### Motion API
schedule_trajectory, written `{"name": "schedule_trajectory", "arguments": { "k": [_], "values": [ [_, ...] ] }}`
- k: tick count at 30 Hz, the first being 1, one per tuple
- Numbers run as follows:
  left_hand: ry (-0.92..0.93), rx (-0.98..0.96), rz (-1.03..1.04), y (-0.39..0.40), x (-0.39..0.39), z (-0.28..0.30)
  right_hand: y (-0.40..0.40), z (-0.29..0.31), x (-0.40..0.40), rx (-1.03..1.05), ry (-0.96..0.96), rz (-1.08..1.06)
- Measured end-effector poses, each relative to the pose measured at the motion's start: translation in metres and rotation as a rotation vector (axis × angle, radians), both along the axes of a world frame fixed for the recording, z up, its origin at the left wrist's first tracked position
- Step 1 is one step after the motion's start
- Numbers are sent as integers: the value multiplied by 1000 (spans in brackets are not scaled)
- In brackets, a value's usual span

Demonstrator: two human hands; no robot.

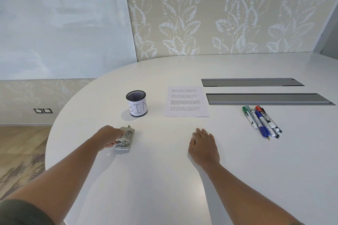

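Gripping the left edge of the metal tool [125, 139], the left hand [109, 138] hides that side; stapler or punch, unclear. Location: table [164, 179], near left, in front of the cup [136, 103]. Long axis: near-to-far, far end leaning right. Right hand [203, 147]: flat, fingers straight.

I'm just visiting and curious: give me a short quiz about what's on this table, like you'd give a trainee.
1. True or false: the right hand is curled into a fist.
2. Which hand grips the metal punch? A: left hand. B: right hand.
3. Fill in: the label on the mesh cup reads ___.
Key: 1 false, it lies flat on the table; 2 A; 3 BIN.
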State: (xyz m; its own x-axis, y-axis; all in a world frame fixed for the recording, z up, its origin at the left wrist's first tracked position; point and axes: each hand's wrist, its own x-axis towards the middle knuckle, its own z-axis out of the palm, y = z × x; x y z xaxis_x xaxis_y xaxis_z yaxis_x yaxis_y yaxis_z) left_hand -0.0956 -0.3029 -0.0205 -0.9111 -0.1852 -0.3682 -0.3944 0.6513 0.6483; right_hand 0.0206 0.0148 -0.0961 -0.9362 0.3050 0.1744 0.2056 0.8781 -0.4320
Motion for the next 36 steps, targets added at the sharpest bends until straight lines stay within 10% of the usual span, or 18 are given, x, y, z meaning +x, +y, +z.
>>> {"name": "schedule_trajectory", "arguments": {
  "k": [23, 36],
  "values": [
    [207, -375, -4, -13, 10, 8, 0, 5, -14, -22, 82, -52],
    [242, -90, -324, 90, 48, -26, -19, 11, -46, -111, -2, 7]
  ]
}}
